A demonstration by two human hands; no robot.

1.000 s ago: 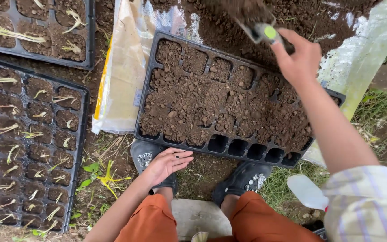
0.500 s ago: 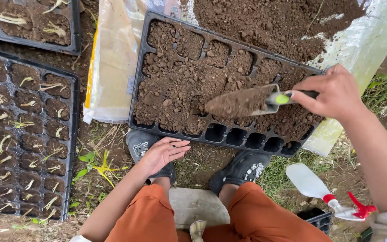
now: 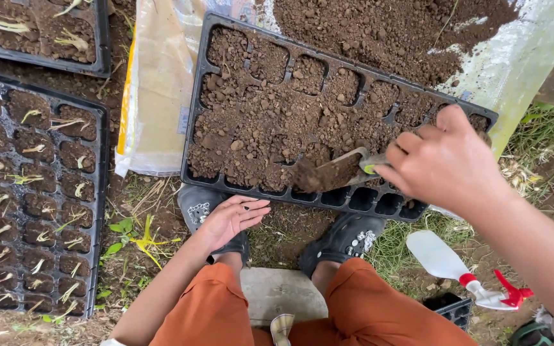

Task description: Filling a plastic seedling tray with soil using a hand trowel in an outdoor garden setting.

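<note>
A black seedling tray (image 3: 195, 122) lies in front of me, most of its cells heaped with brown soil and its near row still bare. My right hand (image 3: 442, 160) grips a small trowel (image 3: 335, 170) loaded with soil, held low over the near cells. My left hand (image 3: 231, 218) rests palm up with fingers spread on my left knee, just short of the tray's near edge, holding nothing. A pile of loose soil (image 3: 379, 32) lies on a plastic sheet (image 3: 520, 57) beyond the tray.
Two black trays with sprouting seedlings sit at the left (image 3: 40, 192) and top left (image 3: 40, 32). A yellow-edged plastic bag (image 3: 158, 90) lies beside the soil tray. A white spray bottle with a red trigger (image 3: 463, 269) lies at the lower right. My dark shoes (image 3: 347, 237) stand below the tray.
My right hand has brought the loaded trowel from the soil pile down and leftward to the tray's near row. The left hand has stayed on my knee.
</note>
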